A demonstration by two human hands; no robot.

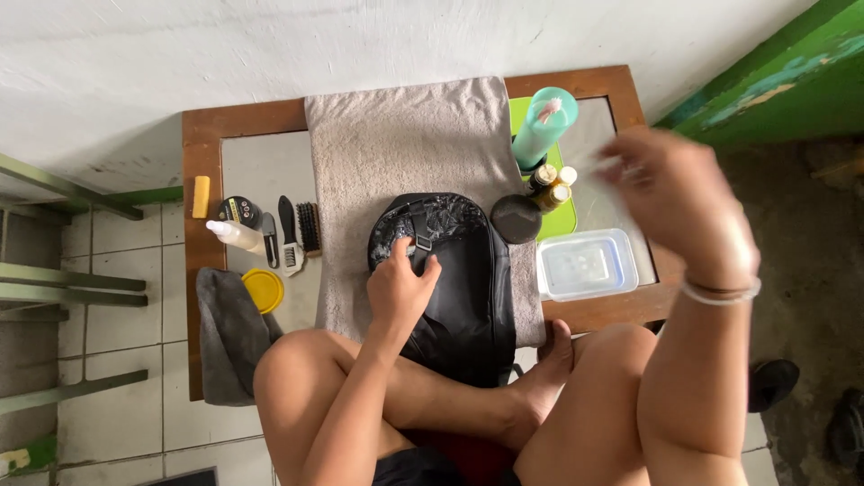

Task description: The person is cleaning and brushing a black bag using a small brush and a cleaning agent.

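Note:
A black backpack lies on a beige towel spread over a low wooden table. My left hand rests on the backpack's upper left part, fingers curled on its straps and fabric. My right hand is raised above the table's right side, blurred by motion. What it holds, if anything, cannot be made out. My crossed bare legs sit in front of the table, with one foot touching the table's front edge.
Right of the backpack stand a teal bottle, small yellow-capped bottles, a round dark lid and a clear plastic box. On the left lie brushes, a white bottle, a yellow lid, a yellow sponge and a grey cloth.

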